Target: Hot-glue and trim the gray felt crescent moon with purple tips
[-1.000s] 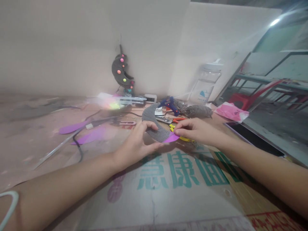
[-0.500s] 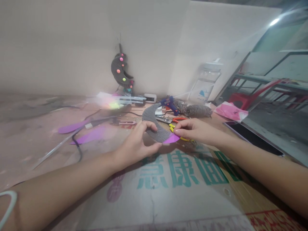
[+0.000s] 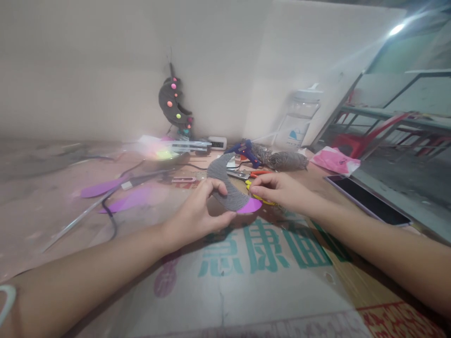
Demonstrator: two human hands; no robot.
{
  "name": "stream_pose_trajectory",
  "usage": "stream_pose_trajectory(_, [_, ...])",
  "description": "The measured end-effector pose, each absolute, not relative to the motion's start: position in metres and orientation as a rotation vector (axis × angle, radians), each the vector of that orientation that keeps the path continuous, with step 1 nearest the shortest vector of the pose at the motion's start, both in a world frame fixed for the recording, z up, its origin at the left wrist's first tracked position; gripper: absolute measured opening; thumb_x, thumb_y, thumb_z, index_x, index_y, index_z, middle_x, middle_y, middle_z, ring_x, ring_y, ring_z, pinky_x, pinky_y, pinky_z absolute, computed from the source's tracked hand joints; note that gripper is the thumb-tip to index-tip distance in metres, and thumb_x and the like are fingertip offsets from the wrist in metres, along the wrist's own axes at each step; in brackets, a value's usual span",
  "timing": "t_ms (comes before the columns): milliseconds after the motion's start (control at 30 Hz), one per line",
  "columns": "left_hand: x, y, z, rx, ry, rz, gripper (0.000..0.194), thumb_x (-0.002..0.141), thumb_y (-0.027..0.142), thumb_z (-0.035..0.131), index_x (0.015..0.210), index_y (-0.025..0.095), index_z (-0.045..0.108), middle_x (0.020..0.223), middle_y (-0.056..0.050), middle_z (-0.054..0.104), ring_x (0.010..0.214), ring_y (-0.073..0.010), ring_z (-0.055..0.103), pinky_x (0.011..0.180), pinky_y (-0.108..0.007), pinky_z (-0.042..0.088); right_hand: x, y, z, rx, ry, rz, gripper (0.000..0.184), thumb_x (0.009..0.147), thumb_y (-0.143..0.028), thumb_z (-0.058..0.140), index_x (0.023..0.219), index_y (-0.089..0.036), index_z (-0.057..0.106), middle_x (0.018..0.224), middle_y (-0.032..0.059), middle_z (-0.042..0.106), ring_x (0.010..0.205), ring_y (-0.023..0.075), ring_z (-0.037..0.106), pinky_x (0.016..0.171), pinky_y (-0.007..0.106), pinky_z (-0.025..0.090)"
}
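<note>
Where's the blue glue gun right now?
In the head view, the blue glue gun lies just right of centre, behind the grey yarn-wrapped crescent in the left hand and left of the grey yarn bundle.

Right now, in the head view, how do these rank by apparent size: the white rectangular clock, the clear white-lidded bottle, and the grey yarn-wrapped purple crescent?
Largest: clear bottle
Middle: yarn-wrapped crescent, though being nearer the camera makes it look bigger
Smallest: white clock
</note>
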State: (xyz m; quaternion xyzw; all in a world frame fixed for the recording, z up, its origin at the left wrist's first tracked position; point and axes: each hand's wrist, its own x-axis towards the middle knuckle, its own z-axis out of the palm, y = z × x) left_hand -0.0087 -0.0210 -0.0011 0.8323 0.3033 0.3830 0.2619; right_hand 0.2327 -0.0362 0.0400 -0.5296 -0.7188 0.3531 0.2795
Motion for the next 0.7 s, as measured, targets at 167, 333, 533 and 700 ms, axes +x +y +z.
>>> stream_pose_trajectory(167, [-0.007, -0.017, -0.003, 2.189, 0.895, 1.029, 0.031, 0.08, 0.032, 0.07, 0.1, 0.022, 0.048, 0.104, -0.003, 0.055, 0.1, -0.0198, 0.053, 0.088, -0.033, 0.042, 0.231, -0.035, 0.028, -1.388, -1.85, 0.818, 0.024, 0.084, -0.037, 0.061, 0.099, -0.018, 0.065, 0.086, 0.0027, 0.064, 0.059, 0.0104, 0.052, 0.051, 0.023, 0.039])
stream_pose_trajectory(333, [-0.005, -0.012, -0.002, 1.968, 0.983, 1.033, 0.035, 0.08, 0.033, 0.069, 0.105, 0.022, 0.048, 0.108, -0.003, 0.056, 0.096, -0.0189, 0.055, 0.079, -0.03, 0.045, 0.231, -0.038, 0.019, -1.344, -1.642, 0.63, 0.028, 0.091, -0.042, 0.052, 0.111, -0.021, 0.051, 0.083, 0.0008, 0.059, 0.06, 0.0117, 0.053, 0.053, 0.025, 0.043])
stream_pose_trajectory(533, [-0.004, -0.014, 0.0, 1.934, 0.974, 1.046, 0.04, 0.079, 0.035, 0.069, 0.11, 0.021, 0.047, 0.111, -0.005, 0.057, 0.101, -0.0207, 0.057, 0.082, -0.031, 0.047, 0.229, -0.038, 0.015, -1.327, -1.833, 0.543, 0.021, 0.093, -0.04, 0.053, 0.097, -0.02, 0.056, 0.085, 0.0016, 0.061, 0.073, 0.0147, 0.057, 0.065, 0.027, 0.045])
stream_pose_trajectory(700, [-0.006, -0.017, 0.005, 2.036, 0.926, 1.054, 0.037, 0.079, 0.023, 0.061, 0.112, 0.019, 0.046, 0.117, -0.008, 0.054, 0.112, -0.023, 0.054, 0.097, -0.037, 0.044, 0.228, -0.037, 0.021, -1.43, -1.848, 0.799, 0.038, 0.089, -0.05, 0.054, 0.07, -0.018, 0.055, 0.06, -0.0022, 0.052, 0.052, 0.0105, 0.047, 0.048, 0.024, 0.035])
